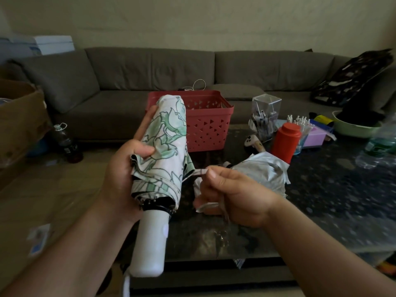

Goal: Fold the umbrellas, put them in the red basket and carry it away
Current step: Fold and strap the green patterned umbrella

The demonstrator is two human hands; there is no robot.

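Green-leaf umbrella (165,146): collapsed and rolled, held upright over the front edge of the tabletop (321,200), white handle (150,243) pointing down, so the cloth stays bunched while its strap is closed.
Left hand (122,174): fingers (143,150) curled round the cloth, clamping the folds.
Right hand (233,196): thumb and forefinger pinch the strap (199,172), drawn out sideways, probably to wrap it round.
Grey umbrella (263,170): 1 more, lying folded on the tabletop just behind the right hand.
Red basket (205,123): standing at the far edge, beyond both umbrellas; its inside is hidden from here.
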